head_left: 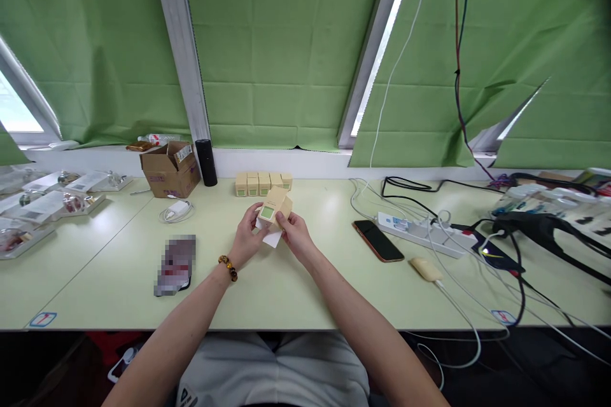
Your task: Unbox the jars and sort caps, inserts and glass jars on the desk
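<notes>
Cardboard box (167, 177), black cylinder (206, 163) near tabletop (281, 296) back edge, left; phone (379, 241), power strip (446, 238) between back and front edges, right.

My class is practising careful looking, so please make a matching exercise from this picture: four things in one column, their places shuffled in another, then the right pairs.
Things
1. Small carton
2. Cardboard box
3. Beaded bracelet
4. Phone

Places
A. Around the left wrist
B. Lying beside the white power strip
C. Held by the left hand and the right hand
D. Standing beside the black cylinder

Right pairs
1-C
2-D
3-A
4-B
</notes>
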